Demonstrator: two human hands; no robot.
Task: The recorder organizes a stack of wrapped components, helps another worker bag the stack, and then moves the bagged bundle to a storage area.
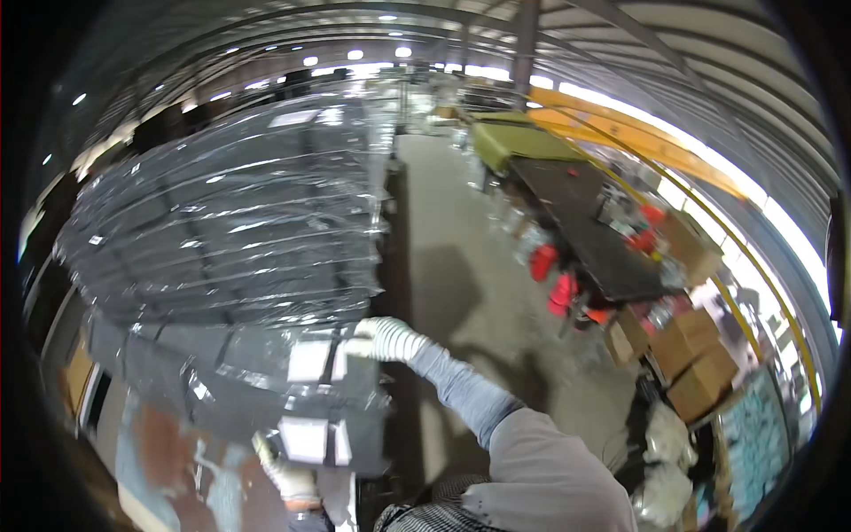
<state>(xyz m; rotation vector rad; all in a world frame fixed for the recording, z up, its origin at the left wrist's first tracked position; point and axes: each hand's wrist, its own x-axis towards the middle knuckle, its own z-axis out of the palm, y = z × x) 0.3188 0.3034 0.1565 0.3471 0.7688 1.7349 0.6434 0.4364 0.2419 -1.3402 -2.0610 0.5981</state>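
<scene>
My right hand (387,340), in a striped white glove, is at the right edge of a black plastic-wrapped package (235,348). Its fingers curl over that edge, close to a white label (308,361). Nearer to me, my left hand (285,472), also gloved, lies at the near side of the black package, its fingers stretched out beside a second white label (303,439). Motion blurs its fingertips. Behind these labels rises a big stack (239,213) of dark packages under shiny clear film.
Below the package at the left is a worn brown and pale-blue surface (173,457). A grey aisle floor (452,293) runs along the stack's right side. Farther right stand a dark table (576,217), red items (560,288), cardboard boxes (696,372) and white bags (665,439).
</scene>
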